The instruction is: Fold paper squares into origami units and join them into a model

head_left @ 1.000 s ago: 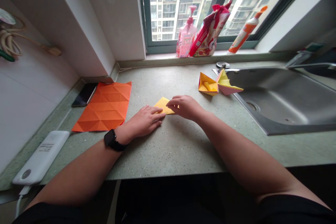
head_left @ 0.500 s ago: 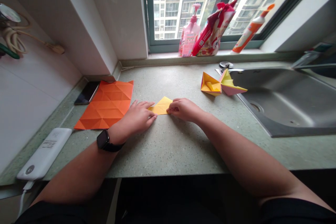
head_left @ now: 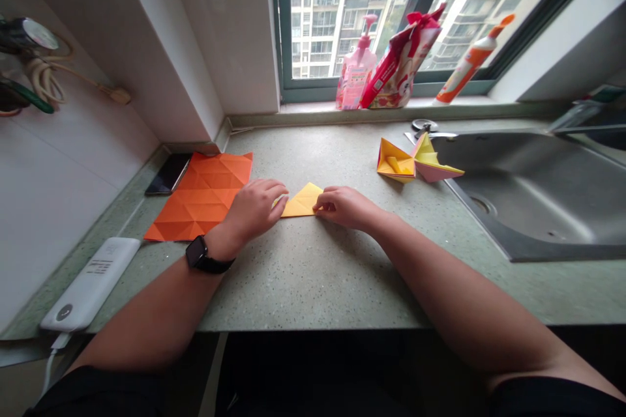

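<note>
R hand (head_left: 345, 205): thumb + fingertips closed on R corner of yellow paper (head_left: 303, 201). L hand (head_left: 255, 210): fingers curled at L corner; pinching or only touching, can't tell. Paper flat on counter (head_left: 303, 287) betw. hands, approx. triangular, long edge twd person.

Progress (judged): yellow paper folded small, creases in, not opened into a raised shape. Beside L hand: orange sheet (head_left: 198, 199), creased all over, lying flat; creasing looks done, folding-up left. Beyond R hand, near sink (head_left: 552, 251): orange-yellow piece (head_left: 397, 168) + yellow-pink piece (head_left: 433, 168), raised, hollow; prob. finished.
</note>
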`<move>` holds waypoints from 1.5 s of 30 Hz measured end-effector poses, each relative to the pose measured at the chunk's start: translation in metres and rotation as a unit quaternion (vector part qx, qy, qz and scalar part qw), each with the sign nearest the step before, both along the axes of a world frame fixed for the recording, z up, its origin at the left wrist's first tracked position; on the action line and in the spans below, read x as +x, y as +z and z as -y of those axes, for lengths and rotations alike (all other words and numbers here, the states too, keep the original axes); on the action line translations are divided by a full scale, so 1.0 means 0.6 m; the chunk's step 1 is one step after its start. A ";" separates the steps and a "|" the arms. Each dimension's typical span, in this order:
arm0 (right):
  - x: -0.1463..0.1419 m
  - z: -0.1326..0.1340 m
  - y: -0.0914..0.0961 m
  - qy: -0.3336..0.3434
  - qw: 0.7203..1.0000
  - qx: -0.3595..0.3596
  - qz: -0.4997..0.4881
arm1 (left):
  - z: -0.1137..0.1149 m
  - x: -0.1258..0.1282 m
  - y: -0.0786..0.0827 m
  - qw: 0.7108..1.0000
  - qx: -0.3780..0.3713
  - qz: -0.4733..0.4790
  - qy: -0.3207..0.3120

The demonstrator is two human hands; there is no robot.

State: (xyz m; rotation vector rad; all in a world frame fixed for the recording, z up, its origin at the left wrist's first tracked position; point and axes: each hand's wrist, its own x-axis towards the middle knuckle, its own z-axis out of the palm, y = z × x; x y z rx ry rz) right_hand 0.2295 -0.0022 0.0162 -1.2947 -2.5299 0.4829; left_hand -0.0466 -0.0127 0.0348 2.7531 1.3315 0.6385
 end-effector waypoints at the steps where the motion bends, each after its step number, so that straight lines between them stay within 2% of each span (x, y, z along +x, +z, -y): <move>1: 0.001 0.000 -0.002 0.003 1.000 0.003 -0.004 | -0.004 0.002 -0.007 0.999 -0.017 -0.001 -0.033; 4: 0.003 0.000 -0.007 0.007 1.000 0.011 -0.017 | -0.010 0.006 -0.028 0.991 -0.065 -0.040 -0.113; 7: 0.006 -0.001 -0.010 0.006 0.999 0.018 -0.028 | -0.011 0.006 -0.037 0.984 -0.104 -0.062 -0.130; 11: 0.009 -0.006 -0.016 -0.002 0.999 0.038 -0.038 | -0.010 0.006 -0.032 0.978 -0.133 -0.071 -0.140; 16: 0.005 -0.015 -0.027 -0.042 0.993 0.097 -0.042 | -0.007 0.007 -0.023 0.982 -0.113 -0.063 -0.141; 21: 0.001 -0.015 -0.030 -0.090 0.990 0.110 -0.006 | 0.002 0.015 -0.015 0.978 -0.092 -0.053 -0.177; 26: 0.000 -0.015 -0.032 -0.034 0.993 0.114 -0.017 | 0.007 0.025 -0.020 0.969 -0.068 0.024 -0.237; 29: -0.002 -0.015 -0.038 -0.003 0.992 0.122 -0.028 | 0.007 0.027 -0.024 0.970 -0.062 0.050 -0.229; 33: -0.006 -0.015 -0.044 0.012 0.993 0.110 -0.049 | 0.003 0.026 -0.031 0.971 -0.084 0.023 -0.222; 40: -0.001 -0.017 -0.036 -0.057 0.993 0.095 -0.045 | -0.002 0.023 -0.037 0.978 -0.094 -0.011 -0.188; 45: 0.006 -0.020 -0.035 -0.079 0.991 0.090 -0.063 | 0.000 0.021 -0.039 0.987 -0.075 -0.024 -0.143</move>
